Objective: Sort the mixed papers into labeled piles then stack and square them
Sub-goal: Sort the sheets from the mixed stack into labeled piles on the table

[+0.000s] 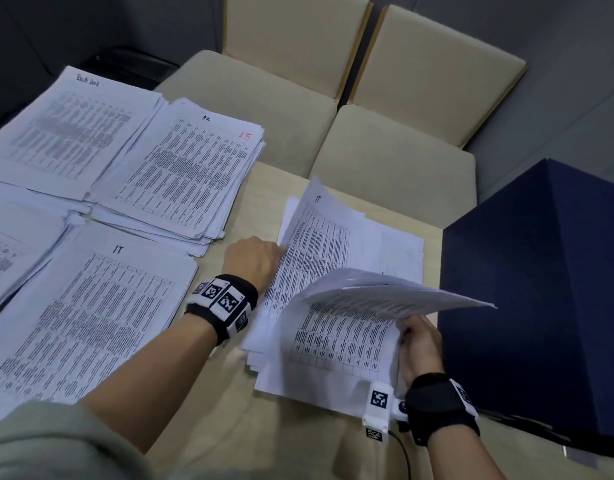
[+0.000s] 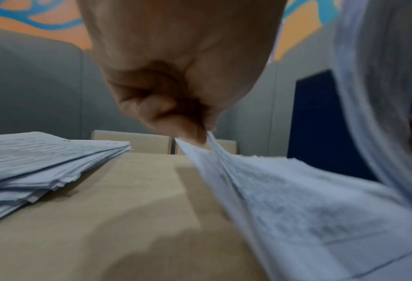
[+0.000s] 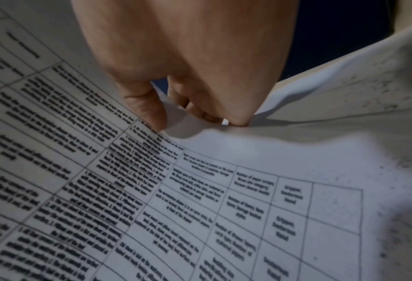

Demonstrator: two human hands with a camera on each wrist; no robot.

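Observation:
A mixed pile of printed table sheets [image 1: 336,362] lies on the table's right side. My left hand [image 1: 264,254] pinches the left edge of a sheet marked "IT" [image 1: 319,230] and holds it tilted up off the pile; in the left wrist view the left hand [image 2: 201,133] grips that sheet [image 2: 284,190] between thumb and finger. My right hand [image 1: 407,329] grips the near right corner of a lifted bundle of sheets [image 1: 385,292], which arches over the pile. The right wrist view shows the right hand [image 3: 175,116] pinching paper above a printed sheet [image 3: 200,199].
Sorted piles lie on the left: an "IT" pile [image 1: 90,306], a pile marked with a red 15 [image 1: 187,174], one at the far left [image 1: 66,133] and one at the left edge [image 1: 7,244]. A dark blue box [image 1: 534,289] stands at the right. Beige chairs [image 1: 333,116] line the table's far side.

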